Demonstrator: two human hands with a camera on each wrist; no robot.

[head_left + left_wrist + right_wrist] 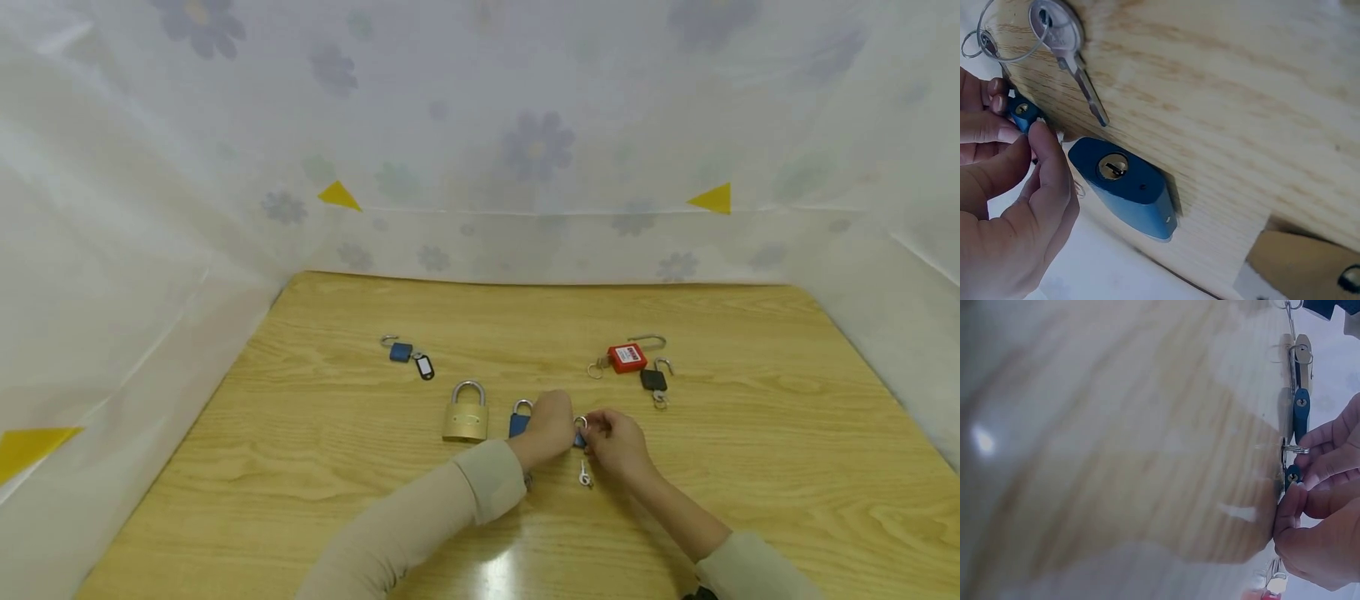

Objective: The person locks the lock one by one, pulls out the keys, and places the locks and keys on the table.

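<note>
A small blue padlock sits between my two hands, its keyhole end facing the wrist cameras. My left hand pinches it from the left with thumb and finger. From the other side, my right hand holds it between its fingertips. A small key on a ring lies just in front of it. Left of the left hand stands a larger blue padlock, partly hidden by that hand, its shackle up. A larger key with a ring lies before it.
A large brass padlock stands further left. Behind it lies an unlatched blue padlock with a black-rimmed tag. At the back right are a red padlock and a black padlock, shackles open, keys attached. White flowered sheeting encloses the wooden table.
</note>
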